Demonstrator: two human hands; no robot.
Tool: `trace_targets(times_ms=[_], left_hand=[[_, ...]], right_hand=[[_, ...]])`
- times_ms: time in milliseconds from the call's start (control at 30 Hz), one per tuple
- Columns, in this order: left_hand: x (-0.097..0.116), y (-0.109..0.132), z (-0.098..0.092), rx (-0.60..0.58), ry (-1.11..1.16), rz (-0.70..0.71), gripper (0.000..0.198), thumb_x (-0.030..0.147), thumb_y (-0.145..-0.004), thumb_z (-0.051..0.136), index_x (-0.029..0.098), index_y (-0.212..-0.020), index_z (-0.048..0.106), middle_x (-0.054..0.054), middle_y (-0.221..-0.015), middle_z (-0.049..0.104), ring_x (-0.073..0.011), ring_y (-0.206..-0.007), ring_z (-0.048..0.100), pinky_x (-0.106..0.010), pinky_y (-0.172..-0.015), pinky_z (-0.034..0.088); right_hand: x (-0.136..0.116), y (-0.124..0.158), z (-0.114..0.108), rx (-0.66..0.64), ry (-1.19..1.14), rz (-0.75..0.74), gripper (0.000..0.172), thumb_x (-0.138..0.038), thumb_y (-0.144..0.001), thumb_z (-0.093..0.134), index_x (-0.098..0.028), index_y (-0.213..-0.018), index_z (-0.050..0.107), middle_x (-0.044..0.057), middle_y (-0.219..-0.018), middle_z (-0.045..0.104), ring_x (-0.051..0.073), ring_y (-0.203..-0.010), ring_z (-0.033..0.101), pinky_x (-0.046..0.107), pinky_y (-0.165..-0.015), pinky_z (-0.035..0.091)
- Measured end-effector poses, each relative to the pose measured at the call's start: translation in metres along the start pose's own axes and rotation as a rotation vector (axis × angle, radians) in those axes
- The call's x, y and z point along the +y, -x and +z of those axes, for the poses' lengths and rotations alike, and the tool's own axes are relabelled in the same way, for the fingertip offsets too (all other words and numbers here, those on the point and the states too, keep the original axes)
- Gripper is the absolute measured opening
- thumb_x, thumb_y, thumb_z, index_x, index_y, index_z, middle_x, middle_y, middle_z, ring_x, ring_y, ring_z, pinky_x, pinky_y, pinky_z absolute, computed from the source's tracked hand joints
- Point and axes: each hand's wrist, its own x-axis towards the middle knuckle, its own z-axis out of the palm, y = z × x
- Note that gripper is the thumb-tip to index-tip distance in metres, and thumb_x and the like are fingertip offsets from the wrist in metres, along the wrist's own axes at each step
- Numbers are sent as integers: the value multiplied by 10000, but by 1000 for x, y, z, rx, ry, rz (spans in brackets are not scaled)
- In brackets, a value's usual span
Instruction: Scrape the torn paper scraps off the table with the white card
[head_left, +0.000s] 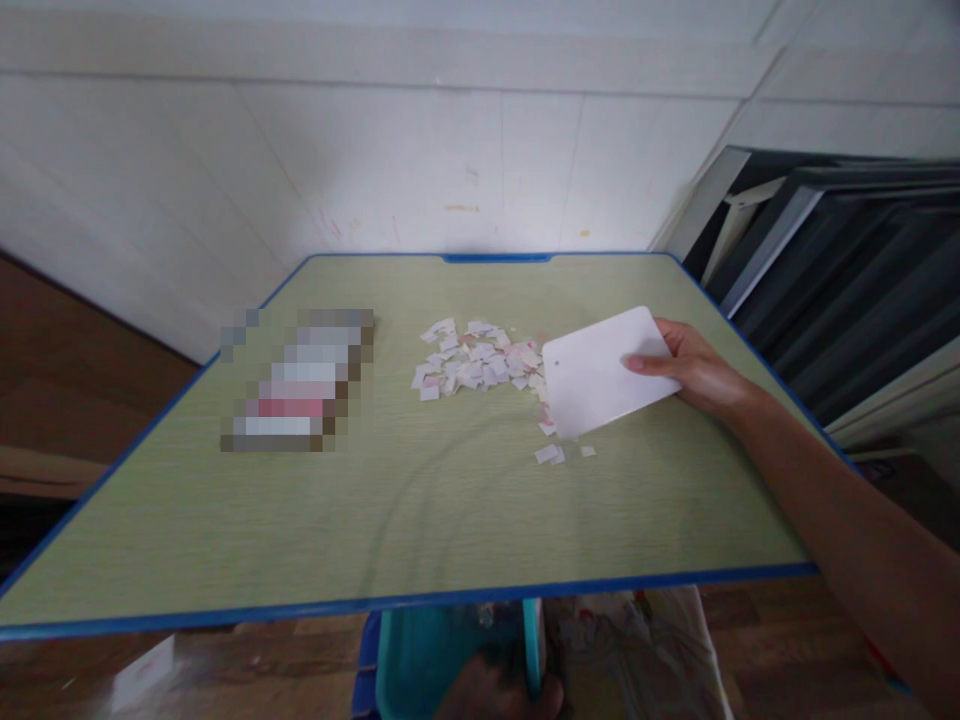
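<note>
My right hand (694, 368) grips a white plastic scraper card (604, 370), its edge resting on the green table (420, 520) beside a pile of several small paper scraps (476, 367). A few stray scraps (551, 453) lie just in front of the card. My left hand (499, 692) is below the table's front edge, fingers curled on the rim of a teal bin (420, 665).
A blurred-out object (300, 382) lies on the table's left half. Dark framed panels (847, 290) lean against the wall at right. A clear plastic bag (637, 660) sits under the table next to the bin. The table has a blue edge.
</note>
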Motion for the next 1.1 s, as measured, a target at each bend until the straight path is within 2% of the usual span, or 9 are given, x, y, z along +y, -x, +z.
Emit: trace_targets(times_ms=[167, 333, 633, 767, 900, 1000, 1100], left_hand=[[0, 1, 3, -31, 21, 25, 219, 97, -576, 442, 225, -753, 424, 66, -428, 480, -133, -311, 430, -213, -302, 288], [2, 2, 5, 30, 15, -19, 228, 114, -534, 442, 240, -722, 416, 63, -420, 468, -144, -315, 418, -228, -304, 279], [3, 6, 6, -38, 34, -36, 237, 159, -546, 532, 241, -747, 435, 61, -448, 494, -149, -344, 450, -234, -331, 310], [4, 8, 8, -68, 25, -29, 242, 162, -558, 523, 245, -770, 444, 63, -450, 503, -151, -329, 442, -241, -316, 281], [3, 5, 6, -34, 18, -29, 215, 137, -562, 498, 239, -742, 441, 53, -499, 530, -146, -350, 446, -252, -338, 286], [3, 2, 2, -7, 20, -51, 207, 148, -560, 526, 244, -724, 443, 60, -473, 507, -143, -342, 428, -257, -343, 269], [3, 2, -1, -65, 34, -72, 188, 189, -591, 572, 258, -726, 460, 73, -448, 484, -144, -343, 431, -270, -344, 254]], right_hand=[[0, -2, -2, 89, -69, -49, 292, -234, -625, 670, -218, -904, 589, -15, -795, 634, 106, -593, 568, 221, -535, 440], [-1, -1, -13, 36, -38, 46, 276, -196, -590, 691, -186, -851, 601, -12, -743, 633, 103, -557, 568, 203, -495, 434], [-8, 4, -20, -223, 41, 143, 353, -170, -584, 690, -166, -928, 611, -11, -721, 649, 104, -558, 592, 178, -482, 449], [-10, 8, -13, -383, 67, 181, 381, -187, -586, 690, -147, -955, 607, -1, -734, 655, 114, -592, 606, 176, -503, 460], [-12, 11, 0, -528, 78, 209, 306, -180, -591, 687, -133, -884, 615, 3, -755, 657, 114, -625, 613, 174, -539, 470], [-13, 13, 5, -579, 69, 209, 256, -153, -610, 673, -131, -858, 613, -6, -753, 655, 100, -634, 610, 161, -549, 469], [-13, 13, 5, -600, 48, 194, 248, -125, -619, 665, -134, -860, 609, -15, -749, 656, 89, -634, 610, 142, -542, 464]])
